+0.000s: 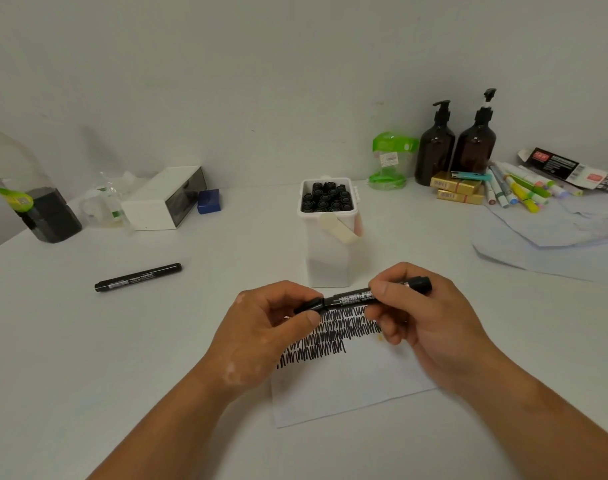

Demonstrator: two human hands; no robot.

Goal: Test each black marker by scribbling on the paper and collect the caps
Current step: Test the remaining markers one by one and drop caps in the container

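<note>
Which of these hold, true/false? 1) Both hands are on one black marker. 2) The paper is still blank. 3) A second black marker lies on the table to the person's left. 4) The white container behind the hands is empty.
1) True: the left hand pinches the cap end and the right hand grips the barrel of one black marker.
2) False: the paper carries rows of black scribbles.
3) True: the second black marker lies there alone, capped.
4) False: the white container is packed with black markers standing upright.
</note>
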